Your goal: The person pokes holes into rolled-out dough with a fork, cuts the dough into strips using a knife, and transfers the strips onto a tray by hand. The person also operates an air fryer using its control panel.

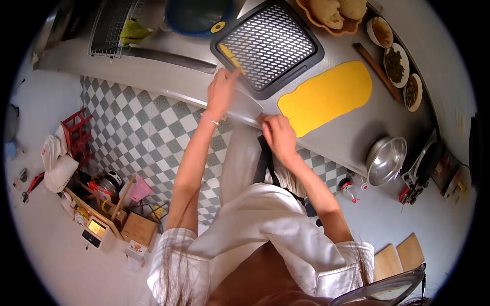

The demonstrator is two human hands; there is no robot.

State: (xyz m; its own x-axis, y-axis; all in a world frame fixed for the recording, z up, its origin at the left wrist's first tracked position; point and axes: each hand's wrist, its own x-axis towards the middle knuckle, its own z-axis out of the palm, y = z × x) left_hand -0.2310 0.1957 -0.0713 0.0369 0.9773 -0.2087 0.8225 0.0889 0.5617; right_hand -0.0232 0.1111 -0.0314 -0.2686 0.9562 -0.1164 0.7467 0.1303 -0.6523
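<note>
My left hand [222, 93] is at the near left edge of a dark perforated tray [278, 91], its fingers pinched at the lower end of a narrow yellow dough strip [229, 55]. The strip lies along the tray's left side. My right hand [279, 135] is closed at the counter's front edge, beside the near left end of a flat yellow dough sheet [329, 97]. Its fingers are around the dark end of what looks like a broad-bladed knife [246, 106], whose pale blade points left, below the tray.
A wooden rolling pin [376, 71] lies right of the sheet, near several small food bowls [397, 65]. An orange basket [334, 31] holds pale dough-like pieces. A metal bowl [386, 160] is at right; a blue basin [176, 25] and green cloth [133, 32] are at left.
</note>
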